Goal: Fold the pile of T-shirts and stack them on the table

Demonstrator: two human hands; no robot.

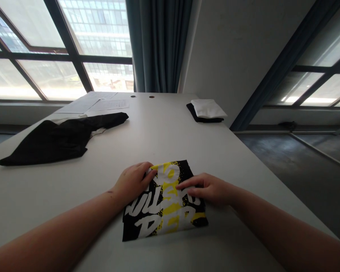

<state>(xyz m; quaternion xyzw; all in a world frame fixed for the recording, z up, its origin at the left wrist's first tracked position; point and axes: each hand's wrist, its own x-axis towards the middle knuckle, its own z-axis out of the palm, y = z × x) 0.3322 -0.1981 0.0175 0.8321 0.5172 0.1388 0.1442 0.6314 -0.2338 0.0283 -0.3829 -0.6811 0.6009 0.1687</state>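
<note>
A folded black cloth [170,211] with white lettering and yellow print lies on the white table in front of me. My left hand [137,177] rests at its upper left edge, the thumb on top and the other fingers curled over the edge, closed on the cloth. On the right side, my right hand [205,187] touches the cloth's top with its index finger stretched out and its fingers apart. The underside of the cloth is hidden.
A black garment [59,138] is spread at the left of the table [158,139]. Paper sheets [82,102] lie behind it. Folded white cloth [209,108] sits on folded black cloth [197,115] at the back right. Two round holes are near the far edge.
</note>
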